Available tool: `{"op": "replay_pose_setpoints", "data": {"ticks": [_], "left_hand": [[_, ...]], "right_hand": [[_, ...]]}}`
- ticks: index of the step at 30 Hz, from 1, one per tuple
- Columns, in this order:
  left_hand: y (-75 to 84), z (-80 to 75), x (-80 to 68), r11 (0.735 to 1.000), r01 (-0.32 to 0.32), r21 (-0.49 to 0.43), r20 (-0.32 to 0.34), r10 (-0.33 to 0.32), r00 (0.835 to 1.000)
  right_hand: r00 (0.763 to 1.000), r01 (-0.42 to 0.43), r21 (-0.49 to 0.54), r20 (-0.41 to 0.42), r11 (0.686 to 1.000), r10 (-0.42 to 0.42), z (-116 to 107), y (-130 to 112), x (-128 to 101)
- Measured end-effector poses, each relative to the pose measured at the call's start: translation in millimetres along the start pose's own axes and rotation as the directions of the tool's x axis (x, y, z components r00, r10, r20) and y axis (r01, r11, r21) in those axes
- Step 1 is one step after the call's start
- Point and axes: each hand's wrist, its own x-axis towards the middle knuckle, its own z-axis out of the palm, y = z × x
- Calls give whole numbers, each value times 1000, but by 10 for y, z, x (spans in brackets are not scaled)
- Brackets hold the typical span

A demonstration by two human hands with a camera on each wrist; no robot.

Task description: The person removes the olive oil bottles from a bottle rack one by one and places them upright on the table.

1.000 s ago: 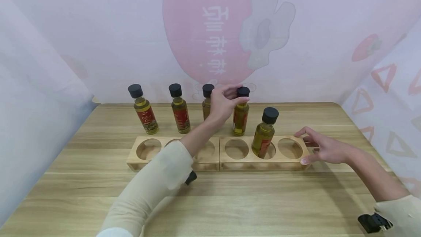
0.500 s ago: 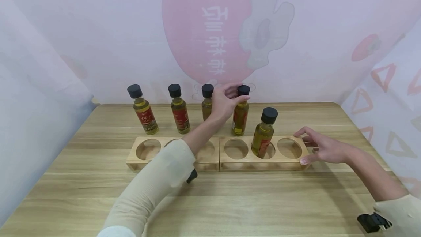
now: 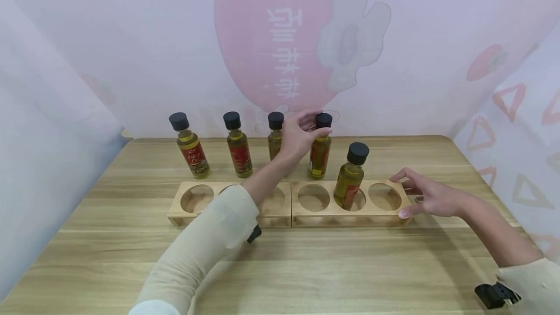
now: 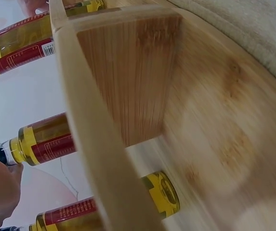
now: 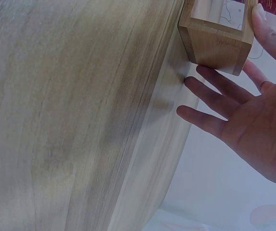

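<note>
My left hand (image 3: 298,137) reaches over the wooden rack (image 3: 315,220) and pinches the black cap of an olive oil bottle (image 3: 319,157) standing behind it. Fingers at that cap also show in the left wrist view, where the rack fills much of the picture. Another olive oil bottle (image 3: 350,183) sits tilted in the middle hole of the rack's right half. With thumb and forefinger, my right hand (image 3: 430,198) grips the rack's right end. In the right wrist view the other fingers (image 5: 207,94) spread beside the end block.
Three more bottles stand behind the rack: one at far left (image 3: 195,157), one right of it (image 3: 240,154), and one partly hidden by my left hand (image 3: 274,142). A printed cloth (image 3: 131,62) hangs behind the wooden table (image 3: 328,271).
Almost nothing differs. Both hands keep their places, and the view shifts very slightly.
</note>
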Motion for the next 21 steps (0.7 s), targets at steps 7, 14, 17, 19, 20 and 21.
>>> {"op": "replay_pose_setpoints", "data": {"ticks": [7,14,17,19,20,21], "left_hand": [[33,-99,-90,998,-19,55,39,17,999],[89,-214,-178,995,-72,63,22,71,997],[127,-255,-202,995,-97,39,4,97,995],[154,-278,-216,994,-111,25,-5,111,994],[168,-287,-225,993,-115,18,-7,115,993],[182,-295,-232,993,-118,12,-10,118,993]], "right_hand": [[1000,0,2,6,1000,0,11,6,4],[1000,4,1,7,1000,-4,6,1,-2],[1000,2,-3,4,1000,-2,1,-2,-1],[1000,1,-5,2,1000,-1,0,-2,-1],[1000,0,-4,2,1000,0,-1,-2,0],[1000,-2,-3,2,1000,3,0,-2,0]]}}
